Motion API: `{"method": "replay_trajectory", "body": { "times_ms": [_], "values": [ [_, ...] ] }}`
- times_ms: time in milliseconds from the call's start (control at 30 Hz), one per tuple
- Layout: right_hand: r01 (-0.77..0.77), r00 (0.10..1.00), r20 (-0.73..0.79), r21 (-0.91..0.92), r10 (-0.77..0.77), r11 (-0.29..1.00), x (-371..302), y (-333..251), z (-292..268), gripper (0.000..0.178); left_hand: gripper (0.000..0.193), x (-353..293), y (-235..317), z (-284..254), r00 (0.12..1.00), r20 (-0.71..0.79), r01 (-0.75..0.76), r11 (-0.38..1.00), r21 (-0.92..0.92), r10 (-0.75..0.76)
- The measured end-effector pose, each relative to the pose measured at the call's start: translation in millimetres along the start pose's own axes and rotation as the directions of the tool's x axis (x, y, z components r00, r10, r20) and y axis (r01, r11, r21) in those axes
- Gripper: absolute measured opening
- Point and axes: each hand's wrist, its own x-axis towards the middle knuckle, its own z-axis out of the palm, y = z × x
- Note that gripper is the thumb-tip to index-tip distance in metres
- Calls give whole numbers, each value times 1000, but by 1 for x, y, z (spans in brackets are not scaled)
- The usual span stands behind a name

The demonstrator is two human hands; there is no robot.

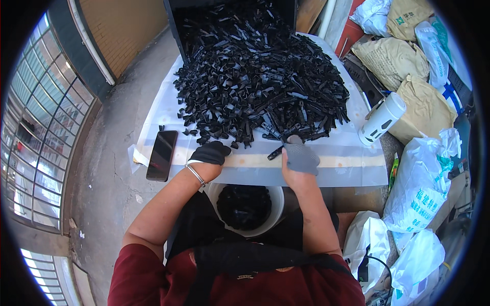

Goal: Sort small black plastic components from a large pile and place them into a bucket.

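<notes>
A large heap of small black parts (255, 81), some short and curled, some long and strip-like, covers the sheet-covered table. My left hand (212, 152), in a black glove with a white edge, is closed at the near left of the heap. Its fingertips are hidden, so whatever they hold cannot be made out. My right hand (302, 154), in a grey glove, is closed beside the heap's near edge, its fingers on a long black strip (275, 153). Between my legs, below the table edge, a white bucket (278, 204) has black parts inside.
A phone (162, 155) lies at the table's left, a white bottle (383, 118) stands at its right. A black bin (176, 25) lies open behind the heap. Filled sacks (421, 188) crowd the right side. A barred window (43, 127) is at the left.
</notes>
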Motion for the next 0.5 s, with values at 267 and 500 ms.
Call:
{"method": "replay_trajectory", "body": {
  "times_ms": [267, 500],
  "values": [
    [-17, 988, 151, -151, 40, 988, 11, 21, 6, 25, 21, 10, 15, -1, 986, -95, 135, 990, -38, -138],
    [116, 991, 24, 304, -130, 945, -4, 0, 5, 25, 28, -7, 29, 1, 972, -51, 151, 782, -604, -228]
  ]
}}
